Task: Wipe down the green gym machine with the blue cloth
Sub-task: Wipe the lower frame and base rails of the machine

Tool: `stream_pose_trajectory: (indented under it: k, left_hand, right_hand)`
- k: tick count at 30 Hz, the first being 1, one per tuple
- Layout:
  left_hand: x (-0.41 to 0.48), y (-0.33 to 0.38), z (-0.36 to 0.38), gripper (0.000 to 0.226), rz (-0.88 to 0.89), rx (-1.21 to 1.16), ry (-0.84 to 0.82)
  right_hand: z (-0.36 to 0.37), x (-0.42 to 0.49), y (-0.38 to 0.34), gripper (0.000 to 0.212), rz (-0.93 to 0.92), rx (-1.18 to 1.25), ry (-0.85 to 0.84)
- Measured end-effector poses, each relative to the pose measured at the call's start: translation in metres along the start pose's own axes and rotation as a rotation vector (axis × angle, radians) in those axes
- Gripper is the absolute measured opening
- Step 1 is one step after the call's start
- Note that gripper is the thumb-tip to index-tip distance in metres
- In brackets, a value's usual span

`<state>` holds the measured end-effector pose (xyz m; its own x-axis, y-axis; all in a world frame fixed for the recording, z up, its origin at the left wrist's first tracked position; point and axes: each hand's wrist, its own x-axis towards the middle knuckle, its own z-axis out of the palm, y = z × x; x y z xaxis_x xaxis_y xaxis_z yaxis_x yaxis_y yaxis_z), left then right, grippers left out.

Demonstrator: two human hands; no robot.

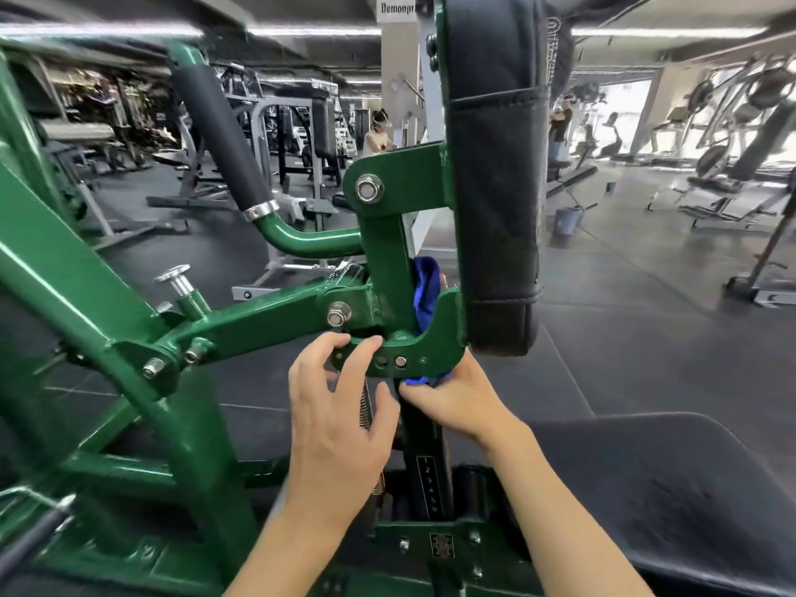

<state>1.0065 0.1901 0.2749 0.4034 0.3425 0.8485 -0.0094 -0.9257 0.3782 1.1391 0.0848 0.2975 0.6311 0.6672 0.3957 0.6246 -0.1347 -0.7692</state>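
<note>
Your right hand point(452, 400) sits just below the middle of the frame, tucked up under the curved bracket plate point(430, 351) of the green gym machine point(383, 252). It grips the blue cloth point(425, 290), with the thumb lying along the underside; the other fingertips are hidden behind the plate.

The cloth runs up from that hand through the narrow gap between the upright green arm and the tall black pad point(495, 187). A small bunch of it shows at the plate's lower edge, right against your fingers. A larger fold shows above the plate, pressed to the inner face of the arm.

Your left hand point(340, 407) is just left of the right one, close but not touching it. Its fingers curl over the left end of the same plate, the fingertips resting on the top edge near the row of holes and the thumb spread below. A coiled spring point(366, 409) passes behind that hand.

A foam-covered handle point(219, 140) rises in the upper left of the frame, and a silver pull knob point(176, 277) stands on the slanted beam at middle left. A dark seat pad point(646, 489) fills the lower right.
</note>
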Motion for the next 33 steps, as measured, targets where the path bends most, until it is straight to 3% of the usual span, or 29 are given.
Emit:
stream_pose_trajectory:
  k: [2,5,9,11,13,16,17,19,23,27,33]
  left_hand:
    - [-0.001,0.001,-0.001,0.051,-0.005,0.012,-0.016]
    - [-0.001,0.003,-0.001,0.058,-0.032,0.013,-0.043]
    - [-0.002,0.003,-0.003,0.062,-0.043,-0.005,-0.051]
    - [-0.003,0.002,-0.004,0.063,-0.046,-0.030,-0.058]
    - [-0.005,0.000,-0.007,0.064,-0.047,-0.069,-0.074]
    - [-0.017,-0.004,-0.012,0.057,-0.054,-0.196,-0.081]
    - [-0.026,-0.006,-0.013,0.056,-0.057,-0.231,-0.084]
    - [-0.050,-0.010,-0.012,0.059,-0.087,-0.281,-0.133]
    - [-0.094,-0.025,-0.007,0.059,-0.218,-0.339,-0.281]
    - [-0.113,-0.036,-0.003,0.049,-0.304,-0.357,-0.346]
    - [-0.136,-0.046,0.009,0.047,-0.430,-0.442,-0.391]
  right_hand:
    - [-0.001,-0.001,-0.001,0.029,-0.011,0.007,-0.009]
    - [0.005,-0.028,0.006,0.076,-0.083,-0.021,-0.015]
    - [0.016,-0.047,0.019,0.085,-0.127,0.079,0.017]
    - [0.014,-0.052,0.027,0.083,-0.068,0.137,-0.020]
    - [0.011,-0.055,0.043,0.066,0.096,0.239,-0.032]
    - [0.008,-0.040,0.072,0.032,0.438,0.752,0.232]
    - [0.007,-0.032,0.073,0.031,0.470,0.905,0.271]
    - [0.005,-0.011,0.066,0.030,0.478,0.991,0.290]
    - [0.017,0.014,0.058,0.039,0.531,0.781,0.220]
    - [0.017,-0.008,0.070,0.017,0.591,0.646,0.220]
    - [0.016,-0.015,0.068,0.021,0.549,0.469,0.166]
